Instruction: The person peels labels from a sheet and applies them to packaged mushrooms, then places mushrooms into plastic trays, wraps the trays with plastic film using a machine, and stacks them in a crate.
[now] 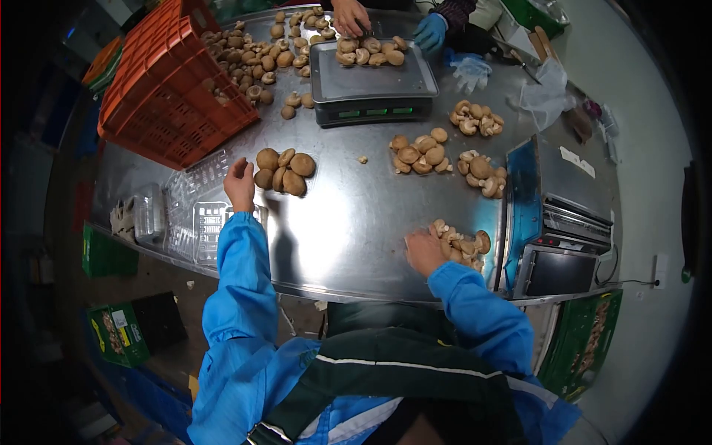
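Note:
My left hand (239,187) is beside the left edge of a group of brown mushrooms (285,172), which appear to sit in a clear tray. Its fingers are loosely bent and slightly apart, with nothing visible in them. Over at the right front, my right hand (425,251) is closed at the left side of a pack of mushrooms (463,246), lying stems and caps mixed. Part of its grip is hidden. Empty clear plastic trays (209,226) lie left of my left forearm.
A tilted orange crate (167,89) has loose mushrooms (252,59) spilling beside it. Across the metal table (356,263), another person's bare hand (350,16) and blue-gloved hand (430,31) are by a scale (374,85) bearing mushrooms. More packs (421,153) stand near a wrapping machine (556,222).

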Motion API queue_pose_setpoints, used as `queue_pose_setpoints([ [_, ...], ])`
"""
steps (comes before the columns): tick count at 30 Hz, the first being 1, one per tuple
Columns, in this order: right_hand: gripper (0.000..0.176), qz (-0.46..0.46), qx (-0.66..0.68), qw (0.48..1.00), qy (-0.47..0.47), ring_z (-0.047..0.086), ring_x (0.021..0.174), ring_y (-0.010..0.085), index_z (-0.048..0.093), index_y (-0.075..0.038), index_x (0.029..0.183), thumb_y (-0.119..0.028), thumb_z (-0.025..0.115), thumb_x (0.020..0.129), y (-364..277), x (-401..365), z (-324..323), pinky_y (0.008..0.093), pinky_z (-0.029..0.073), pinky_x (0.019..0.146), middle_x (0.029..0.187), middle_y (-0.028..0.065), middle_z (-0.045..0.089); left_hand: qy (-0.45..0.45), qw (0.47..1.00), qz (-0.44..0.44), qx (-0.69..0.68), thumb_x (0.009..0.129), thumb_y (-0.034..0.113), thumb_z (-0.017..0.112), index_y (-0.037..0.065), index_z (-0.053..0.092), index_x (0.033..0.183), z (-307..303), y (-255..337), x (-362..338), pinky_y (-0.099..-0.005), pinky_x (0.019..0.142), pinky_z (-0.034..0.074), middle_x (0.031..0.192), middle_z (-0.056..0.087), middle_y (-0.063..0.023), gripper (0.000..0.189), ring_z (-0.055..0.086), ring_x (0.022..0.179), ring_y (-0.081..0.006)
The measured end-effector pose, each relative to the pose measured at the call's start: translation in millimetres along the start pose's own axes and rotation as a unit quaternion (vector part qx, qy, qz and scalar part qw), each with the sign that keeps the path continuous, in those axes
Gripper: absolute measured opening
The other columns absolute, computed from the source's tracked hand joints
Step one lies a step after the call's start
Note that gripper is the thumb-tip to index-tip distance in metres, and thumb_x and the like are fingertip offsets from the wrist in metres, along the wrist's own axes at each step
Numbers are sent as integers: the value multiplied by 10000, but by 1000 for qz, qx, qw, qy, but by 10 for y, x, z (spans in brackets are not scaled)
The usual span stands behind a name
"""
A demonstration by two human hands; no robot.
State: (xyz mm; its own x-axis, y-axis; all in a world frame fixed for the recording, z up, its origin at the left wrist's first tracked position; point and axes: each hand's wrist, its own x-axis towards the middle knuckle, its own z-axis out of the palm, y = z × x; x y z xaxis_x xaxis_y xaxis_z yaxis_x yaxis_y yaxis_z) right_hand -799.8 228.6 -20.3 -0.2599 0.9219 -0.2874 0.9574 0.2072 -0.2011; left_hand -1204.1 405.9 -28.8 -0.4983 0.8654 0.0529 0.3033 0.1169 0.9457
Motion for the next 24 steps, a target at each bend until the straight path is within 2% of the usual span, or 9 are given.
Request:
queue_pose_setpoints([
  [4, 142, -45, 55, 996, 56, 604, 894, 285, 631, -22, 898, -120, 595, 803, -178, 209, -70, 464, 306, 1015, 878, 155, 627, 14, 1000, -1, 13, 849, 123, 647, -22, 614, 1128, -18, -167, 210, -299, 874, 474, 1056, 662, -124, 316, 626, 974, -193],
  [6, 233, -39, 171, 985, -1, 606, 903, 307, 620, 4, 990, -151, 622, 816, -345, 415, -174, 419, 406, 931, 919, 153, 642, 3, 999, -25, 24, 857, 130, 638, -27, 593, 1160, -25, -226, 312, -296, 890, 464, 1101, 645, -134, 344, 614, 1006, -193],
  [7, 233, -37, 173, 984, 1, 606, 903, 307, 620, 4, 990, -151, 622, 816, -429, 525, -219, 419, 406, 931, 919, 153, 642, -7, 999, -37, 37, 869, 157, 623, -34, 573, 1186, -31, -263, 360, -303, 904, 453, 1146, 624, -151, 374, 599, 1043, -208],
  [9, 305, -26, 293, 955, -38, 614, 911, 309, 596, 24, 1083, -155, 608, 836, -596, 753, -301, 374, 473, 839, 986, 153, 650, -23, 997, -52, 51, 871, 169, 620, -42, 567, 1192, -46, -356, 455, -309, 905, 450, 1155, 619, -158, 388, 594, 1053, -218],
  [12, 378, -8, 382, 920, -85, 623, 919, 291, 564, 26, 1163, -155, 604, 833, -748, 1134, -278, 362, 490, 824, 1013, 151, 650, -48, 993, -73, 74, 880, 209, 606, -64, 557, 1195, -59, -466, 534, -321, 905, 443, 1168, 612, -177, 420, 584, 1069, -242],
  [16, 446, 18, 403, 911, -83, 622, 932, 269, 523, 23, 1228, -159, 606, 829, -850, 1463, -180, 359, 483, 852, 999, 145, 653, -84, 989, -100, 67, 896, 243, 582, -66, 574, 1174, -69, -736, 645, -309, 901, 442, 1145, 623, -176, 416, 592, 1034, -232],
  [18, 501, 56, 445, 889, -95, 618, 955, 262, 479, 21, 1280, -168, 606, 833, -865, 1583, -103, 352, 479, 868, 1009, 139, 653, -93, 987, -123, 42, 914, 250, 574, -22, 591, 1169, -49, -777, 668, -235, 704, 455, 997, 651, -66, 374, 573, 788, -113],
  [23, 524, 87, 492, 863, -70, 612, 973, 257, 460, 7, 1301, -179, 609, 835, -887, 1865, 20, 351, 476, 880, 1020, 137, 651, -120, 979, -164, -10, 925, 268, 556, -14, 565, 1204, -1, -550, 628, -249, 685, 444, 1004, 654, -60, 397, 574, 815, -120],
  [24, 523, 95, 499, 859, -63, 611, 976, 257, 463, -2, 1301, -183, 612, 833, -896, 1896, 17, 354, 475, 883, 1021, 135, 650, -125, 977, -171, -3, 927, 249, 550, -31, 566, 1198, 10, -495, 621, -253, 726, 458, 1003, 648, -68, 390, 581, 836, -129],
])
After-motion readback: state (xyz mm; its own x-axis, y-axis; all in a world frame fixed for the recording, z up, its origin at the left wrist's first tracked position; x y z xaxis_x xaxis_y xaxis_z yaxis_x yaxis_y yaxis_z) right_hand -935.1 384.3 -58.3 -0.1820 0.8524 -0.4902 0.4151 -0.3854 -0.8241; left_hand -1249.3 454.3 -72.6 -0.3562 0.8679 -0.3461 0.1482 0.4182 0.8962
